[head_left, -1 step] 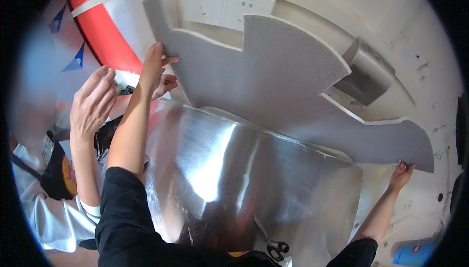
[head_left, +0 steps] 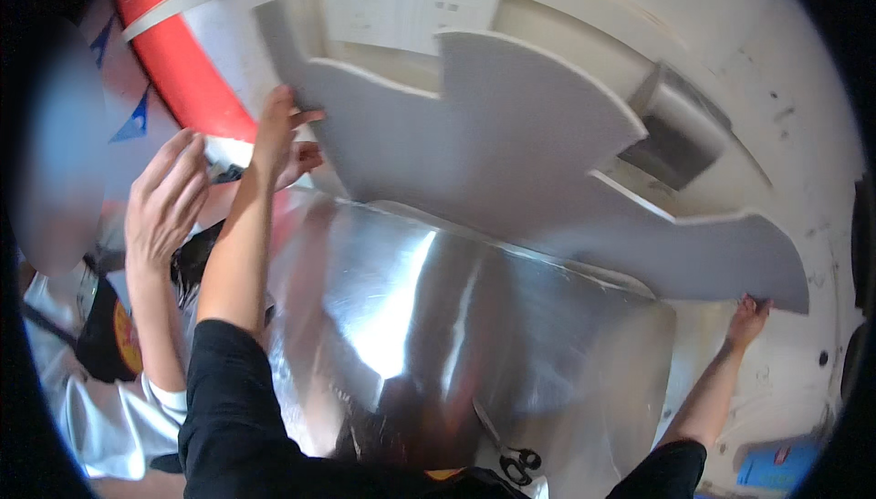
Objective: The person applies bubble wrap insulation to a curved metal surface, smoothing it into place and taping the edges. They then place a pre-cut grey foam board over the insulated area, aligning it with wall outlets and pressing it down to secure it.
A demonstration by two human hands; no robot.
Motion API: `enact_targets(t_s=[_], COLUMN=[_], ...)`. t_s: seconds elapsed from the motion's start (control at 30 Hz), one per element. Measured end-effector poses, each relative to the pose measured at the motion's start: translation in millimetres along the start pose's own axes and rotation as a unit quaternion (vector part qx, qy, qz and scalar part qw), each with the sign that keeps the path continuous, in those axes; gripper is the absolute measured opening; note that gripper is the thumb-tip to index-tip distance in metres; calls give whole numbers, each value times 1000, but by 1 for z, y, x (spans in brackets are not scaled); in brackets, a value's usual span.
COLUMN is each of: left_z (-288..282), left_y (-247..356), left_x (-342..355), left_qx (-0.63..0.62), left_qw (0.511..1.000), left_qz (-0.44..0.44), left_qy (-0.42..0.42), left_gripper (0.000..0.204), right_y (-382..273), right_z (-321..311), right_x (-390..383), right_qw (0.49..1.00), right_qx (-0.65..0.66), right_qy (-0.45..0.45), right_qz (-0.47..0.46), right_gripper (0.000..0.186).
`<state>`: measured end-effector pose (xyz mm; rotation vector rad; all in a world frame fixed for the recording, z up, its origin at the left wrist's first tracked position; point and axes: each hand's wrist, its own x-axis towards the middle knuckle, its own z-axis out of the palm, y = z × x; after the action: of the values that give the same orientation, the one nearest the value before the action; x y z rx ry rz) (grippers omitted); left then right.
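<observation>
A large grey foam sheet (head_left: 493,134) with a white cut edge and notched outline stands up against the white wall panel. My left hand (head_left: 279,134) grips its left edge, below a narrow upright strip. Far to the right, my right hand (head_left: 747,319) pinches the sheet's lower edge near its rounded end. Beneath the sheet lies a shiny metallic foil sheet (head_left: 538,317). A co-worker's raised hand (head_left: 169,198) is left of my left forearm. Another hand of the co-worker (head_left: 299,163) is just under my left hand, partly hidden by my arm.
Black-handled scissors (head_left: 516,462) lie on the foil close to me. A grey box-shaped wheel-arch-like bulge (head_left: 680,125) juts from the wall behind the sheet. A white socket panel (head_left: 406,11) is above, a red-and-white curved part (head_left: 173,52) at upper left, a blue object (head_left: 777,465) at lower right.
The scene has shifted slightly left in the picture. Both my hands keep their places on the grey foam sheet.
</observation>
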<state>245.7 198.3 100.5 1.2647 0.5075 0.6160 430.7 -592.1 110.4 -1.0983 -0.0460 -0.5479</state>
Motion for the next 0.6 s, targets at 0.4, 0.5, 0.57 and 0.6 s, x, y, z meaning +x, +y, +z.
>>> enact_targets(t_s=[0.4,0.5,0.57,0.6], left_z=[34,61,74,78], left_y=[-6,5,12,16], left_x=[-28,-39,-38,-36], left_qx=[197,186,191,194], left_qw=[961,960,958,957], left_qz=[189,207,202,198], left_qy=[-47,-35,-62,-82], left_gripper=[30,27,27,27], right_y=[-20,-16,-15,-15], right_z=[-37,-50,-52,-52], right_x=[-14,-9,-9,-8], right_qw=[995,994,994,994], right_qx=[-42,-29,-26,-23], right_qy=[91,103,105,100], right_qz=[27,26,29,24], right_gripper=[46,45,45,45])
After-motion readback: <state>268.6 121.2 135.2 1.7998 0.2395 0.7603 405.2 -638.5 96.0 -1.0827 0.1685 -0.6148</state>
